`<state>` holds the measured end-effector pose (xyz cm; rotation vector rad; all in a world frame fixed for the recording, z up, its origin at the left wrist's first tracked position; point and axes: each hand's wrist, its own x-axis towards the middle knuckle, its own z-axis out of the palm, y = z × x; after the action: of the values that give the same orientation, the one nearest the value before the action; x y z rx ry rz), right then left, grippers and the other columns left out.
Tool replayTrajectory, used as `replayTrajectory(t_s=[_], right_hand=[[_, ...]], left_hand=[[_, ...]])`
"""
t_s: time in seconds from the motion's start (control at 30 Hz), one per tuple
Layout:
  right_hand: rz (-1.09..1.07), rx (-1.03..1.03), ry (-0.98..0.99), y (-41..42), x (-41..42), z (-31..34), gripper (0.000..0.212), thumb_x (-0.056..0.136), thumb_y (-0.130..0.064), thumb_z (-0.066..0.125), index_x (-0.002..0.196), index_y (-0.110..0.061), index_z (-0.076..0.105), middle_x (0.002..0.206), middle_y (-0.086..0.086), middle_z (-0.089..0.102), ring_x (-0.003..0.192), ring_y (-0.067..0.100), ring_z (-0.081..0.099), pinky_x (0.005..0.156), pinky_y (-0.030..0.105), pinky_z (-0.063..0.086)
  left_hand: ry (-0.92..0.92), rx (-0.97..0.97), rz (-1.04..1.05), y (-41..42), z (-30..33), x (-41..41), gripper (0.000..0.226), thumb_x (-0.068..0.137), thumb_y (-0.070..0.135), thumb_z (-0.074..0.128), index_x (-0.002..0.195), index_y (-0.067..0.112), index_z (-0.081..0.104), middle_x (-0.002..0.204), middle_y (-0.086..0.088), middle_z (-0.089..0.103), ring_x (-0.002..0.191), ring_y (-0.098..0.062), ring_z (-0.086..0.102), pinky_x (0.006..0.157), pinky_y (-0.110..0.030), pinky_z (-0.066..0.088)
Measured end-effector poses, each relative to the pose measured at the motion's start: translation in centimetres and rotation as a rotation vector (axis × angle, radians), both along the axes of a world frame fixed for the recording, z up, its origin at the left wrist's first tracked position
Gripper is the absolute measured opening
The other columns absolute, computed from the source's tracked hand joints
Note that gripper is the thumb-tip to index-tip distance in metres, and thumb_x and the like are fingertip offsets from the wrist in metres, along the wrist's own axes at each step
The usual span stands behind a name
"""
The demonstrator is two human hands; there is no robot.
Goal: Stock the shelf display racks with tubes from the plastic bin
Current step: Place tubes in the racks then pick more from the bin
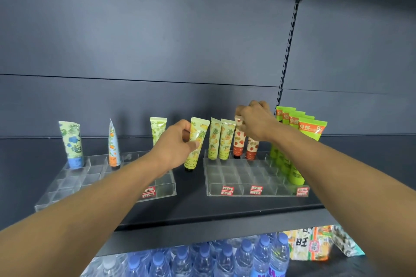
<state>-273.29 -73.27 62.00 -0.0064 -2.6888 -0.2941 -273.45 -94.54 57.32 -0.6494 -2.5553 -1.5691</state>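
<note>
Two clear display racks stand on a dark shelf: a left rack (67,181) and a right rack (238,189). My left hand (174,145) grips a yellow pineapple tube (197,141), held upright in the gap between the racks. My right hand (256,123) pinches the top of a red strawberry tube (238,139) in the right rack's back row. A second strawberry tube (252,148) stands beside it, and two pineapple tubes (221,139) stand to its left. Several bright green tubes (299,132) fill the rack's right column. The plastic bin is out of view.
The left rack holds a blue-flower tube (72,144), an orange-print tube (113,144) and a green-print tube (157,128). Red price labels (256,189) sit on the rack fronts. Below the shelf are several water bottles (225,258) and snack packs (310,243).
</note>
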Motion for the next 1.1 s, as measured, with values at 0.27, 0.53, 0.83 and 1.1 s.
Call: replayTrajectory(t_s=[0.27, 0.53, 0.83, 1.1], right_hand=[[-0.009, -0.028, -0.044, 0.1, 0.0, -0.7, 0.032, 0.091, -0.02, 0.056, 0.122, -0.013, 0.05, 0.115, 0.009, 0.06, 0.12, 0.027, 0.045, 0.113, 0.047, 0.016], [0.05, -0.145, -0.03, 0.4, 1.0, -0.2, 0.044, 0.086, -0.024, 0.063, 0.126, -0.017, 0.046, 0.125, 0.006, 0.055, 0.123, 0.025, 0.042, 0.109, 0.043, 0.025], [0.424, -0.467, -0.032, -5.8, 4.2, 2.6, 0.024, 0.09, -0.031, 0.06, 0.106, -0.013, 0.064, 0.106, 0.0, 0.066, 0.1, 0.014, 0.059, 0.083, 0.024, 0.045], [0.456, -0.43, -0.092, -11.2, 4.3, 2.8, 0.019, 0.085, -0.028, 0.067, 0.088, -0.009, 0.065, 0.083, 0.003, 0.062, 0.079, 0.021, 0.056, 0.063, 0.028, 0.04]], left_hand=[[-0.008, -0.013, 0.011, -0.1, -0.3, -0.2, 0.018, 0.09, 0.011, 0.059, 0.102, 0.02, 0.05, 0.11, -0.006, 0.063, 0.103, -0.026, 0.062, 0.093, -0.045, 0.051], [-0.002, 0.002, 0.02, -0.4, -0.2, 0.3, 0.02, 0.09, 0.009, 0.059, 0.102, 0.02, 0.049, 0.107, -0.006, 0.063, 0.1, -0.024, 0.062, 0.088, -0.037, 0.052], [0.034, 0.054, 0.118, -2.5, 0.5, 1.5, 0.032, 0.083, 0.009, 0.068, 0.08, 0.025, 0.041, 0.084, -0.003, 0.056, 0.076, -0.02, 0.054, 0.068, -0.03, 0.045], [0.103, 0.056, 0.117, -4.4, 2.0, 2.8, 0.03, 0.079, 0.006, 0.071, 0.078, 0.022, 0.046, 0.08, -0.001, 0.06, 0.075, -0.018, 0.058, 0.068, -0.032, 0.05]])
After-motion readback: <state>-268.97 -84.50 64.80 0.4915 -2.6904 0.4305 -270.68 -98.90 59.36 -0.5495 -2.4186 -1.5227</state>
